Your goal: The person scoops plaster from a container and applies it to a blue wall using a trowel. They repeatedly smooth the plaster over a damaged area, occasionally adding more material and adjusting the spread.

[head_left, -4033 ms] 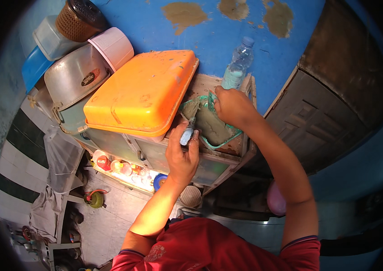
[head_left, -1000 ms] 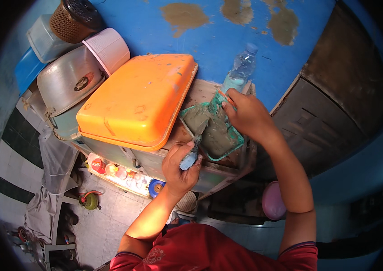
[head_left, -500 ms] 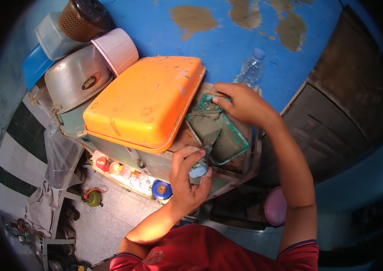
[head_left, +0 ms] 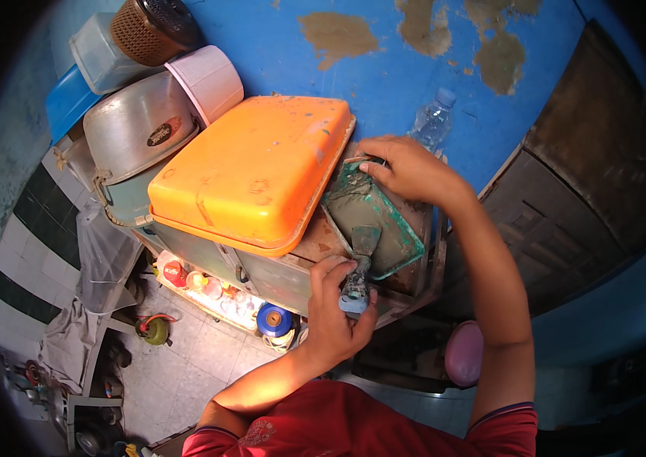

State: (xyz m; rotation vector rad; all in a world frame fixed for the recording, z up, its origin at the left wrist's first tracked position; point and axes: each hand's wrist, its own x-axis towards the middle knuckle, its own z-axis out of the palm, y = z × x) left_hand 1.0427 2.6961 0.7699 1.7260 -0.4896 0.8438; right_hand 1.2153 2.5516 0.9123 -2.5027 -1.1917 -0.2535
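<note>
Head view, only one. Landmark: green tub [head_left: 407, 224], rectangular, paste inside, sitting on the cabinet top [head_left: 317, 245]. Long axis slants from the far left to the near right.

Left hand [head_left: 335, 318]: at the tub's near side, closed on the pale blue handle of a scraper [head_left: 354, 303]. Scraper's long axis points away from the person, leaning slightly right; blade over the tub's near half, handle outside the near rim. Whether the blade is dipped in the grey paste [head_left: 355, 212] or just above, can't tell.

Right hand [head_left: 408, 169]: at the tub's far end, thumb and fingers pinched on a smeared green edge [head_left: 350, 172]; rim or separate flat piece, can't tell. Hands well apart, the tub between them.

Key relation: blade lies straight ahead of the left hand, the nearer one; the right hand is across the tub from it.

Around the tub: orange bin [head_left: 250, 175] just left, clear bottle [head_left: 431, 126] beyond, past the right hand.
</note>
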